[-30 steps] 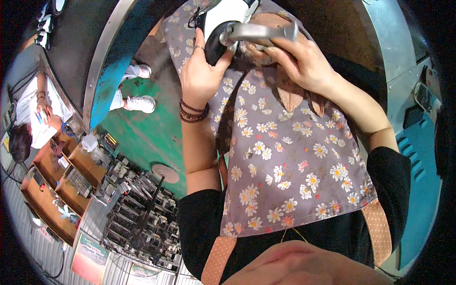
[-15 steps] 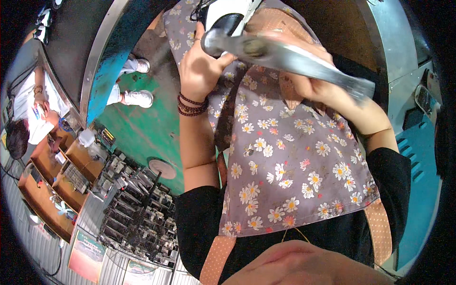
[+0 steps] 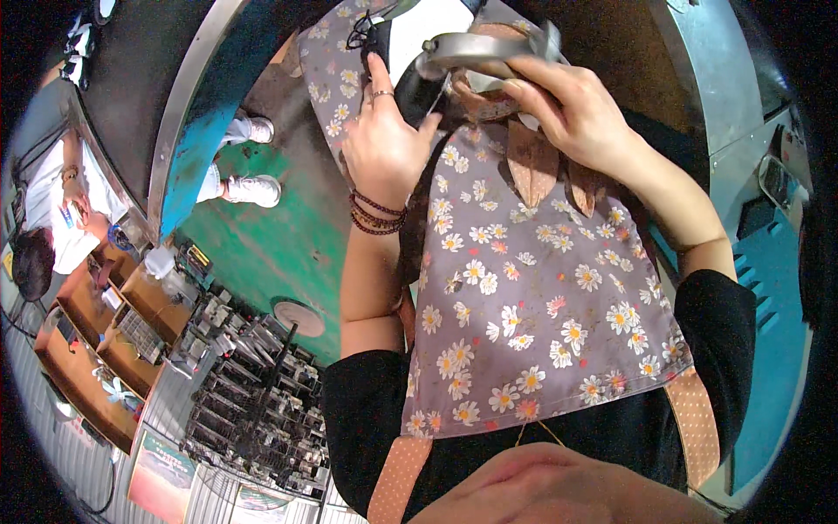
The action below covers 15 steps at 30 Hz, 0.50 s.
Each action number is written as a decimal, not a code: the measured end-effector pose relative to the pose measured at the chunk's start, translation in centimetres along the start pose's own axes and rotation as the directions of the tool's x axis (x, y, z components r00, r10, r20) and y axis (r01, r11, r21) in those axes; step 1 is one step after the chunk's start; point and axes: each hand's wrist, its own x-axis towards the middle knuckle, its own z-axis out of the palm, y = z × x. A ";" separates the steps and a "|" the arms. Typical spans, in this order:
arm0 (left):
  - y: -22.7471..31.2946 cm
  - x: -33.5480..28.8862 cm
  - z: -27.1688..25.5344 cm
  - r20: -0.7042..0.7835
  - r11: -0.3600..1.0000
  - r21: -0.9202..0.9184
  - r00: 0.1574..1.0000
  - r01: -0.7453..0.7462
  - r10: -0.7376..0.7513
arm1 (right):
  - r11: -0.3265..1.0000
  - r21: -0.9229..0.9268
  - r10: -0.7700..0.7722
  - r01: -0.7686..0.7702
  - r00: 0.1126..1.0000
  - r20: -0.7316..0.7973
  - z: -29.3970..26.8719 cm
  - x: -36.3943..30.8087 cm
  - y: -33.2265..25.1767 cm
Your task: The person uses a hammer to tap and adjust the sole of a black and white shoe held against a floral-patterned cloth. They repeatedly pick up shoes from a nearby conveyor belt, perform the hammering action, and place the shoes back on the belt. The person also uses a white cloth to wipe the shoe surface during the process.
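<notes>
A white and black shoe (image 3: pixel 417 37) with black laces rests on my lap at the top of the view. My left hand (image 3: pixel 382 144) is closed on its black end, with a finger stretched along the side and the thumb at the edge. In my right hand (image 3: pixel 583 109) is a metal hammer (image 3: pixel 489 48). Its round face is down by the black part of the shoe; whether they touch, I cannot tell. Motion blurs the hammer, and its handle is mostly hidden. A flowered apron (image 3: pixel 524 306) covers my front and lap.
Left of me runs a dark bench with a metal edge (image 3: pixel 188 79), with black and white shoes (image 3: pixel 78 48) at its far left. Another person's hand (image 3: pixel 77 208) and white sneakers (image 3: pixel 255 189) show there. Wooden compartments (image 3: pixel 96 384) stand lower left, a blue machine (image 3: pixel 768 349) right.
My right hand has lowered the hammer from a raised position toward the shoe. My left hand has shifted slightly down and to the right, still on the shoe.
</notes>
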 end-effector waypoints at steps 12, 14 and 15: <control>0.0 -0.8 0.9 -0.090 0.997 -0.039 0.994 -0.066 0.062 | 0.994 0.086 -0.067 0.066 0.998 0.011 -1.0 -0.8 -1.9; 0.4 -0.6 0.6 -0.075 0.999 -0.031 0.996 -0.039 0.037 | 0.981 0.188 -0.019 0.039 0.994 -0.106 -1.1 -1.2 -2.8; 0.2 -0.4 0.7 -0.090 0.997 -0.045 0.994 -0.057 0.053 | 0.974 0.223 -0.001 0.031 0.991 -0.134 -0.5 -1.7 -2.4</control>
